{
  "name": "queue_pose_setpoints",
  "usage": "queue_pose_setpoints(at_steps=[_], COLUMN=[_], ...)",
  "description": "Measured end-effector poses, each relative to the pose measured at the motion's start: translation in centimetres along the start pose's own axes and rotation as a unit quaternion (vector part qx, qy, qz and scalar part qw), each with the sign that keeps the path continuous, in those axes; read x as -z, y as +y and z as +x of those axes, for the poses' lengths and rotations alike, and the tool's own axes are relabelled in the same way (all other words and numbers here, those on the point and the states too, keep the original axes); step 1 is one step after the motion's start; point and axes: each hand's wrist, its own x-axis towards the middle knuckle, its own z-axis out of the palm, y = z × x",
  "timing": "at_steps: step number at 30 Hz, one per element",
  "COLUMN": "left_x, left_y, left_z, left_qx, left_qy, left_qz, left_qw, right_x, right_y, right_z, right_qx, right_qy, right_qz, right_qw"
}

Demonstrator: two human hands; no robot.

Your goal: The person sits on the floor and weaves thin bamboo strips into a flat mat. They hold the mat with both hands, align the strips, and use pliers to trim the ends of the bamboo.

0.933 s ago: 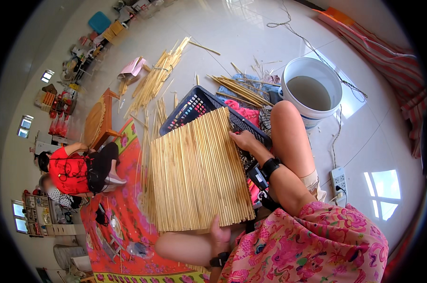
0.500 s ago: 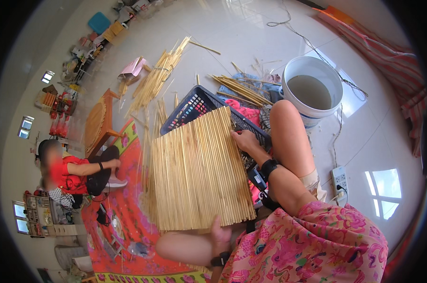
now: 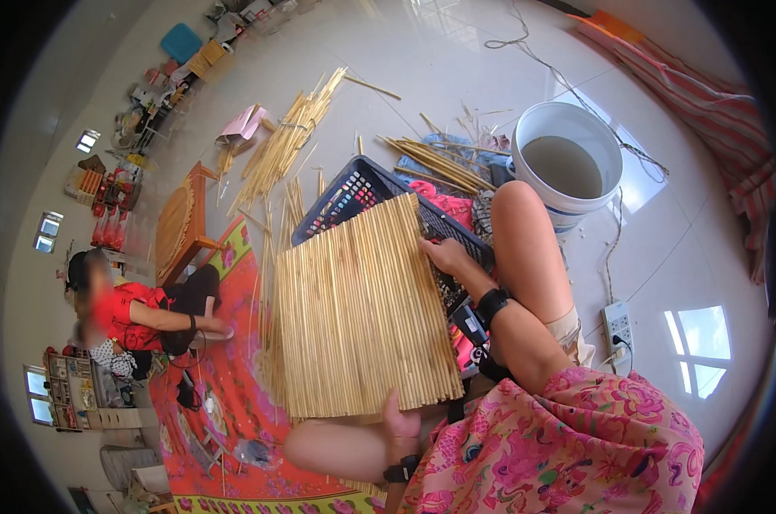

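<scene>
Mat [image 3: 362, 313] spans both grips — left hand [image 3: 398, 426], right hand [image 3: 446, 254].

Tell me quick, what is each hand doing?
Left hand: grips the bamboo mat's near edge.
Right hand: closed on the mat's right edge.

We are in a home room used as a craft workspace, seen from above. Pale glossy floor tiles [image 3: 456, 60] reflect window light at lower right. A red patterned rug [image 3: 225, 403] covers the lower left. Bundles of bamboo strips [image 3: 289, 141] lie loose at upper centre, beside a white bucket [image 3: 568, 163] at upper right. A power strip [image 3: 617, 327] rests at right; household clutter [image 3: 139, 103] lines the upper left wall.
</scene>
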Motion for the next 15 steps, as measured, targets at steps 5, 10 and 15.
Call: queue_pose_setpoints(at_steps=[5, 10, 15], left_x=[0.0, -0.8, -0.7], left_y=[0.0, 0.2, 0.2], left_z=[-0.2, -0.5, -0.4], left_qx=[0.001, -0.004, 0.001], left_qy=[-0.006, -0.005, -0.012], left_qz=[0.001, 0.006, -0.002], left_qw=[1.000, 1.000, 1.000], right_x=[0.4, 1.2, 1.5], right_y=[-0.8, -1.1, -1.9], right_z=[-1.0, -1.4, -2.8], right_qx=[0.011, -0.013, -0.012], right_qy=[0.017, -0.022, -0.005], right_qz=[-0.022, -0.028, -0.034], right_qw=[1.000, 0.999, 0.999])
